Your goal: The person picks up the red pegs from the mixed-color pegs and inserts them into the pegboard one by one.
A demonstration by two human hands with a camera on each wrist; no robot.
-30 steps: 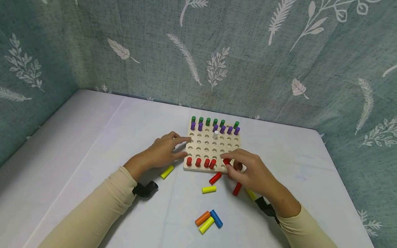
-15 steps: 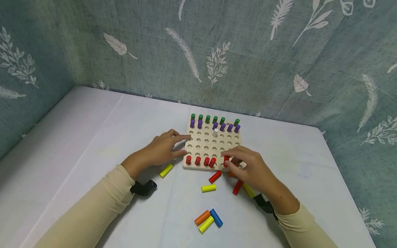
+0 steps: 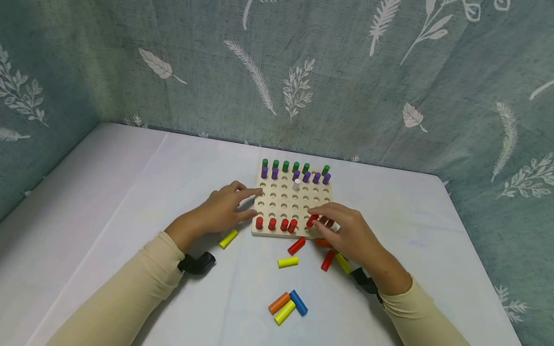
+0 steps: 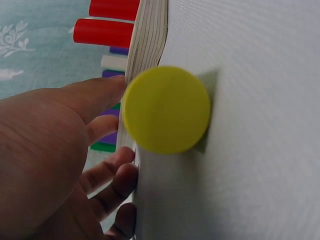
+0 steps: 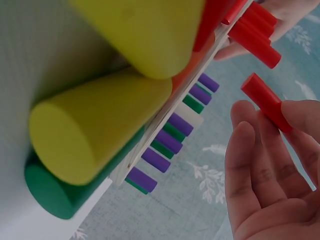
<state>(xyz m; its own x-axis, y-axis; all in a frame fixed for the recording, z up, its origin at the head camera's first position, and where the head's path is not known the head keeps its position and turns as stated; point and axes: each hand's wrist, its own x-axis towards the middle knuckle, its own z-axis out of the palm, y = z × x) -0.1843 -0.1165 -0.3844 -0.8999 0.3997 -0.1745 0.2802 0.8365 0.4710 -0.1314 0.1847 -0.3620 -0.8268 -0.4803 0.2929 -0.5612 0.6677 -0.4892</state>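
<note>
A wooden pegboard (image 3: 277, 201) with rows of round holes lies on the white table. Between thumb and fingertips, my right hand (image 3: 349, 233) pinches a red peg (image 5: 265, 100), tilted over the board's front right part. My left hand (image 3: 220, 209) rests thumb and forefinger, spread apart, at the board's left edge. Several red pegs (image 3: 272, 224) stand along the front row, the one nearest the gap leaning slightly. At the back stand a row of green pegs (image 3: 285, 166) and a row of purple pegs (image 3: 306, 177). One white peg (image 3: 296, 184) stands in front of them.
Loose pegs lie before the board: a red peg (image 3: 296, 246), a yellow peg (image 3: 287, 262), and more under my right wrist. One yellow peg (image 4: 167, 110) is beside my left hand. An orange peg (image 3: 279, 303) and a blue peg (image 3: 298, 302) lie nearer. Patterned cloth (image 3: 195, 96) hangs behind.
The red peg in my right hand has turned upright, then tilted again, staying over the board's front right. My left hand has kept its place at the board's edge.
</note>
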